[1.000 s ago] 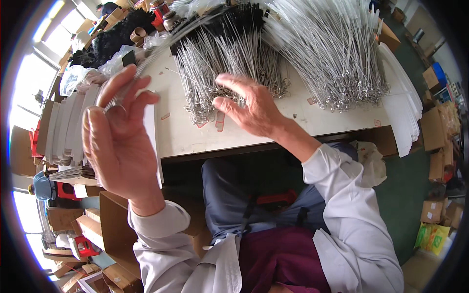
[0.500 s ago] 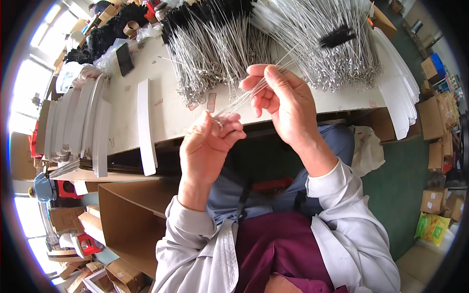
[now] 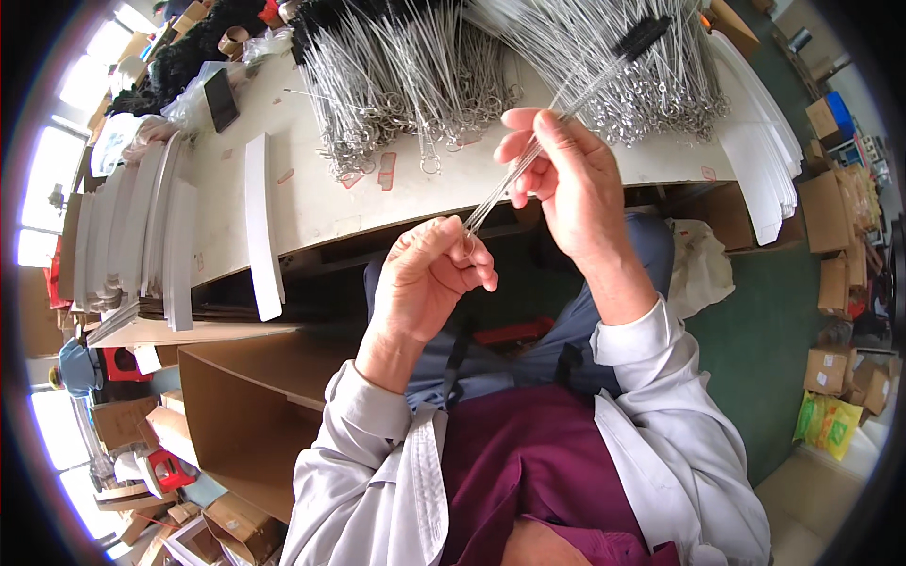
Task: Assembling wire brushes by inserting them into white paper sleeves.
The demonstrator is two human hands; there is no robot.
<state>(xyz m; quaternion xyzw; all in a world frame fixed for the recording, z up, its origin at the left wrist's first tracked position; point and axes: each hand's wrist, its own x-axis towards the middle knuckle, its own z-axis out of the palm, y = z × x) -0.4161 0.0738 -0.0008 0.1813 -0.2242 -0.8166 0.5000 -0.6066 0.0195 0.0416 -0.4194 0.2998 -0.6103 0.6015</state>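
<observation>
While the fingers point(image 3: 469, 247) of the left hand point(image 3: 434, 283) are closed in a pinch around the looped lower end of a small bundle of thin wire brushes point(image 3: 557, 113), the right hand point(image 3: 566, 184) grips the same bundle further up, thumb and fingers closed on the wire stems. The bundle runs slantwise up and to the right, held in the air in front of the surface point(image 3: 311, 198), its black bristle tip point(image 3: 644, 38) lying over a heap of like wire brushes point(image 3: 415, 75). A second, larger heap point(image 3: 651, 85) sits to the right. Curved white card strips point(image 3: 262, 222) lie on the surface's left part, with a stack of them point(image 3: 132, 236) at its left edge. Brown cardboard boxes point(image 3: 840, 255) stand on the green floor at right.
</observation>
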